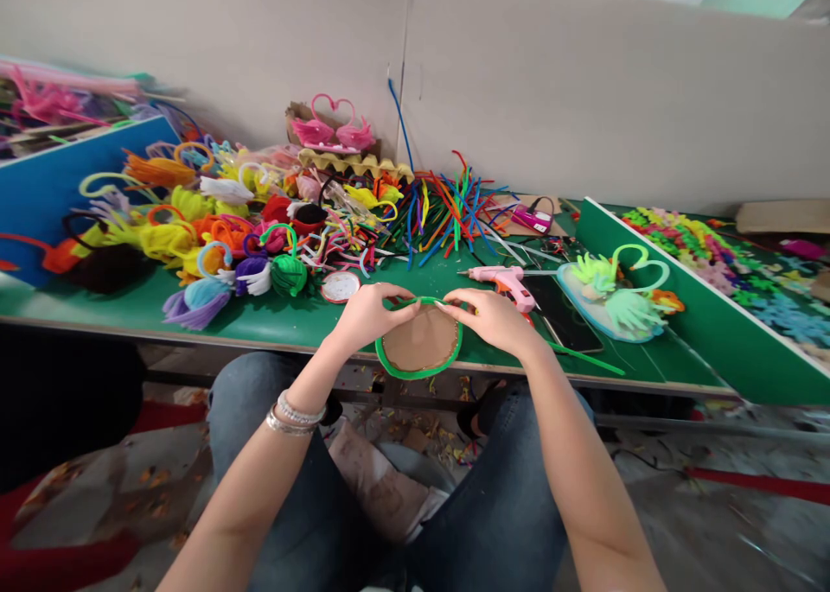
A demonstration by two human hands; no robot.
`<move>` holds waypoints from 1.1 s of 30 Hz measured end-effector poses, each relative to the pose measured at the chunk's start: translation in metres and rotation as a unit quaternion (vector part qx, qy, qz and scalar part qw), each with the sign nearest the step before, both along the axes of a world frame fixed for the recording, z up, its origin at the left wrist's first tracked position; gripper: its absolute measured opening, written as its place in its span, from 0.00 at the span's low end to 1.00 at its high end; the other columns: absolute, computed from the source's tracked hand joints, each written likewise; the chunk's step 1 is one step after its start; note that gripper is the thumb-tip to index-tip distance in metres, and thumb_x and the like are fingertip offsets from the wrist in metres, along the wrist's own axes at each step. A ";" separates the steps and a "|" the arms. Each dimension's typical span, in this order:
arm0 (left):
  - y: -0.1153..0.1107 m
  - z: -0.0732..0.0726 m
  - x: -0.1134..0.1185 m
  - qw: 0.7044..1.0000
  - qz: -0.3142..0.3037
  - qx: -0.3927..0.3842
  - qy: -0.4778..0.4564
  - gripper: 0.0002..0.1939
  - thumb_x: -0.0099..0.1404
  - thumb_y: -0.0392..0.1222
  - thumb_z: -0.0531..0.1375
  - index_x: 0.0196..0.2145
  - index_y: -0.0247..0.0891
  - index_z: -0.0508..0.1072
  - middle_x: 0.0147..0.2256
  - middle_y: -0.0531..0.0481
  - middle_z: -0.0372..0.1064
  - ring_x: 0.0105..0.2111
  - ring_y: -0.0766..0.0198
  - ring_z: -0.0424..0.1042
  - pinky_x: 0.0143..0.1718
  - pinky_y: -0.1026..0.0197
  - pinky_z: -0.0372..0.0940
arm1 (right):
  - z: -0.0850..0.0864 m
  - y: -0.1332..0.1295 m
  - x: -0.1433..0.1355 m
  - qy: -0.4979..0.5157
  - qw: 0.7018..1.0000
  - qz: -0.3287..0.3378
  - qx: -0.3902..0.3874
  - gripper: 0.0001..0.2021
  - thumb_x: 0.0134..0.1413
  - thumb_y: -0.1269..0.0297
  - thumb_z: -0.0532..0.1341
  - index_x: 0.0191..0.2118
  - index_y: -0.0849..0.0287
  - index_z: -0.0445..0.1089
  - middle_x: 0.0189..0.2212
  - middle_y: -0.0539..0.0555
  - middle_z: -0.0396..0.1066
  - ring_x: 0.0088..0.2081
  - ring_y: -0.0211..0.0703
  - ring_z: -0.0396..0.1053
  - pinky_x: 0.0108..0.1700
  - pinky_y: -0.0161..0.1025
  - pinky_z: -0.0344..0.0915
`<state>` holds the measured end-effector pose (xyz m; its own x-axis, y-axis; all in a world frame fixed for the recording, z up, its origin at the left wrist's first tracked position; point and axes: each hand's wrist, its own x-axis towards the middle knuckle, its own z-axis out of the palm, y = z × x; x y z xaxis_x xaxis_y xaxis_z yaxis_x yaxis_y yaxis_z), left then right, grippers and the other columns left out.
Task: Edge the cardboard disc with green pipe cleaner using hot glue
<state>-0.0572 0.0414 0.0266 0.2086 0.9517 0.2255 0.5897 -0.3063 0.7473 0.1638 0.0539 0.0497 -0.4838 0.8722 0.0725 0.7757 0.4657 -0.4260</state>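
Observation:
A round piece of brown cardboard (420, 340) with a green fuzzy rim hangs over the front edge of the green table (304, 320). My left hand (373, 317) pinches the rim at its upper left. On the upper right of the same rim, the fingers of my right hand (489, 317) are pressed together. Just behind my right hand lies a pink glue gun (509, 283), its nozzle pointing left. A small white round lid (341, 287) rests behind my left hand.
Colourful pipe-cleaner swans (188, 238) fill the left side. Loose pipe cleaners (454, 207) are heaped at the back. To the right are a black phone (564, 314), a swan pair on a blue-edged base (616, 302) and a green divider (674, 302). Pink swans (332, 134) stand behind.

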 end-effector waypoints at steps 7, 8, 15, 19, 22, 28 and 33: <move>0.000 0.001 -0.002 1.000 -0.005 -0.005 -0.003 0.15 0.56 0.52 0.60 0.35 0.39 0.78 0.36 0.47 0.77 0.37 0.58 0.74 0.38 0.59 0.67 | 0.001 0.000 0.000 0.000 1.000 0.005 0.000 0.17 0.59 0.51 0.52 0.43 0.52 0.72 0.44 0.52 0.74 0.45 0.48 0.71 0.45 0.44 0.65; 0.000 0.000 -0.002 1.000 -0.004 -0.004 -0.002 0.15 0.56 0.52 0.60 0.34 0.39 0.78 0.36 0.47 0.77 0.36 0.58 0.74 0.38 0.59 0.67 | 0.001 -0.001 -0.001 0.000 1.000 0.006 -0.001 0.17 0.59 0.51 0.51 0.43 0.53 0.72 0.44 0.52 0.74 0.45 0.48 0.71 0.45 0.44 0.65; -0.001 0.002 -0.001 1.000 -0.010 -0.006 -0.004 0.12 0.56 0.48 0.60 0.31 0.38 0.77 0.33 0.48 0.77 0.35 0.59 0.74 0.37 0.60 0.67 | 0.002 -0.002 -0.003 -0.009 1.000 0.009 0.001 0.18 0.60 0.51 0.50 0.44 0.54 0.71 0.44 0.53 0.74 0.44 0.48 0.71 0.44 0.44 0.64; 0.000 0.000 -0.001 1.000 -0.022 -0.017 -0.010 0.11 0.56 0.47 0.60 0.30 0.37 0.76 0.32 0.48 0.77 0.34 0.61 0.74 0.37 0.61 0.66 | 0.003 -0.004 -0.004 -0.021 1.000 0.011 0.004 0.18 0.60 0.50 0.50 0.44 0.53 0.70 0.44 0.52 0.74 0.44 0.48 0.71 0.42 0.44 0.64; 0.002 -0.003 -0.003 0.998 -0.039 -0.033 -0.021 0.13 0.56 0.49 0.60 0.31 0.36 0.76 0.31 0.47 0.76 0.32 0.62 0.73 0.35 0.62 0.66 | 0.003 -0.004 -0.004 -0.023 1.000 0.015 0.004 0.17 0.60 0.51 0.50 0.44 0.53 0.70 0.44 0.52 0.75 0.44 0.48 0.72 0.42 0.42 0.64; 0.005 -0.001 -0.010 0.991 -0.105 -0.086 -0.009 0.19 0.57 0.50 0.59 0.42 0.37 0.77 0.31 0.48 0.77 0.30 0.62 0.73 0.33 0.62 0.66 | 0.001 -0.003 -0.004 -0.036 0.999 0.022 -0.005 0.18 0.59 0.50 0.51 0.44 0.53 0.70 0.45 0.54 0.74 0.45 0.49 0.71 0.43 0.42 0.64; 0.003 0.002 -0.013 0.989 -0.122 -0.082 0.032 0.16 0.57 0.47 0.59 0.40 0.38 0.78 0.32 0.48 0.77 0.31 0.61 0.74 0.33 0.63 0.65 | 0.002 -0.004 -0.004 -0.035 0.998 0.044 -0.030 0.17 0.59 0.50 0.51 0.44 0.53 0.71 0.42 0.53 0.75 0.43 0.48 0.71 0.42 0.42 0.63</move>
